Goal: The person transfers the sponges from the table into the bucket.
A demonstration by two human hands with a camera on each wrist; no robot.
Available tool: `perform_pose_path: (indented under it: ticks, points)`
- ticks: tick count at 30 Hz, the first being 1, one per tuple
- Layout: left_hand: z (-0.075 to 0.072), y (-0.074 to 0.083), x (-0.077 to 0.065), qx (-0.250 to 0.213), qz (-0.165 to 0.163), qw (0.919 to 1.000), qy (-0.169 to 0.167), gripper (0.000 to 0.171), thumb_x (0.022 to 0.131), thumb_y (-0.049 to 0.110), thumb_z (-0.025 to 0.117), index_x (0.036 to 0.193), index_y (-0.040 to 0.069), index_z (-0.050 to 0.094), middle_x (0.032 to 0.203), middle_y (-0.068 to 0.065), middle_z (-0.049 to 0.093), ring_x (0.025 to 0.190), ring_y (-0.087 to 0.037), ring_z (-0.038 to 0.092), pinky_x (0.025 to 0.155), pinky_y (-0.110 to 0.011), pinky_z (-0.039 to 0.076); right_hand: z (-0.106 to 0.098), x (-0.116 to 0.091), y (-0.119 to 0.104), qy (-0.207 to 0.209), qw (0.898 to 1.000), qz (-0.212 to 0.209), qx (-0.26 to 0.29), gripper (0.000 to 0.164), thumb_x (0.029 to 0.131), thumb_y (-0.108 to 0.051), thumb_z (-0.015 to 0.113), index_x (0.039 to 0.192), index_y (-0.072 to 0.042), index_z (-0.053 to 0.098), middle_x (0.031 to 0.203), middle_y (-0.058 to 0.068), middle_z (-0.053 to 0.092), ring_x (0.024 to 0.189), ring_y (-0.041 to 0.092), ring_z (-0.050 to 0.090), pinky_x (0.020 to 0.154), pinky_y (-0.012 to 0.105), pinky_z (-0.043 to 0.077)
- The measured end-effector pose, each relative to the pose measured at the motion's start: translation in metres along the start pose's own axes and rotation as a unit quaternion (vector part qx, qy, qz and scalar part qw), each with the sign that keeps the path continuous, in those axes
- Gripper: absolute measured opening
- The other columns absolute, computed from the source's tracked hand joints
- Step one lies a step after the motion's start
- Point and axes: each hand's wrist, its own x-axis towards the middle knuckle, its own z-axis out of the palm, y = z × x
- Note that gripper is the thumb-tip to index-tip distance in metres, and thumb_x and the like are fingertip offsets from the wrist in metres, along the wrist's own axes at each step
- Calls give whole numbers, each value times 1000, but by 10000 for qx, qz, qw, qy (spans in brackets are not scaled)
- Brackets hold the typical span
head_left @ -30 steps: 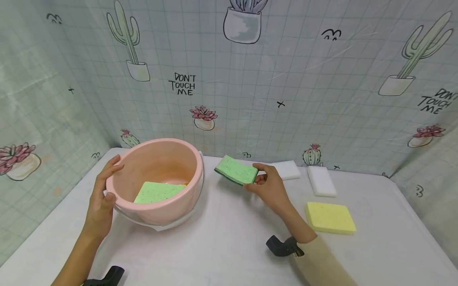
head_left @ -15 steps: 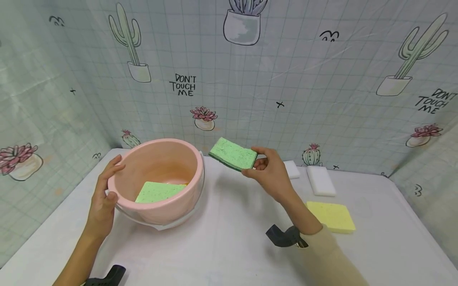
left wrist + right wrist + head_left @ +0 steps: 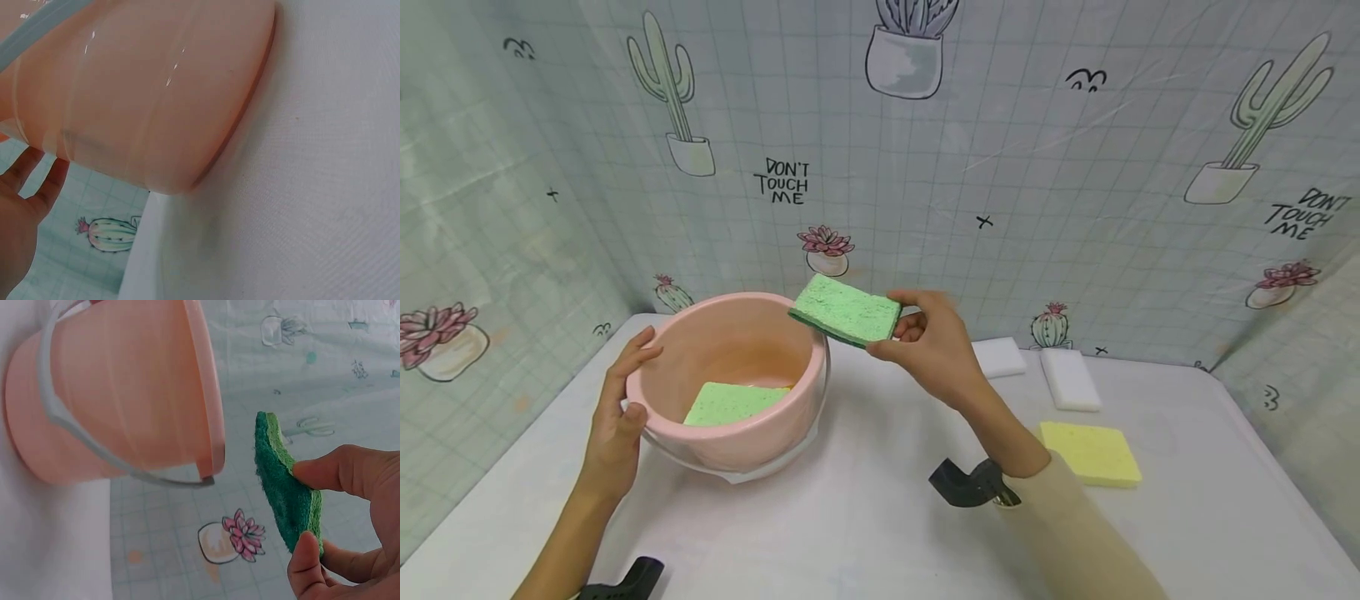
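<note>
A pink bucket (image 3: pixel 752 446) with a pale handle (image 3: pixel 94 447) stands at the left of the white table, its mouth turned up toward me. My left hand (image 3: pixel 612 442) holds its left rim, thumb and fingers spread along the edge; in the left wrist view fingers (image 3: pixel 50 184) touch the outer wall. Between the thumb and fingers of my right hand (image 3: pixel 928 350), a green sponge (image 3: pixel 846 310) is pinched by its right end, raised beside the bucket's right rim. Its dark green scouring side (image 3: pixel 284 494) shows in the right wrist view. Inside the bucket lies another green sponge (image 3: pixel 733 403).
Two white sponge blocks, a flat one (image 3: pixel 1000 358) and a longer one (image 3: pixel 1070 380), lie at the back right of the table (image 3: pixel 880 517). Nearer is a yellow sponge (image 3: pixel 1090 454). A cactus-printed curtain (image 3: pixel 910 192) hangs behind the table.
My right hand has lifted the green sponge off to the left and up, from over the table to the bucket's right rim. The left hand and bucket stay nearly still.
</note>
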Motion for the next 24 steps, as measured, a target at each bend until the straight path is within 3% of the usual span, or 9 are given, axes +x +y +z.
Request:
perform_pose_path:
  ticks: [11,17,24]
  points:
    - [-1,0,-2,351,32,9994,29,60,92,35,57,141,5,41,156,-8,19,141,-24,16,105,-19,29,35,6,-18,-481,9981,-323,-219,61,69,-11,83,125,-5,59,106,8,49,81,18,55,66,26,49]
    - [-3,-2,-2,187,71,9998,12,60,92,35,58,141,4,41,156,-9,19,142,-25,15,106,-20,27,53,9,-27,-972,9943,-391,-211,60,67,-13,85,122,-7,61,111,6,47,81,16,59,65,26,52]
    - [-3,-3,-3,196,59,9998,-10,62,92,36,58,142,4,39,156,-8,18,142,-24,16,107,-21,26,64,10,-31,-1496,9864,-628,-246,59,68,-13,86,121,-3,61,101,6,52,78,13,59,66,24,50]
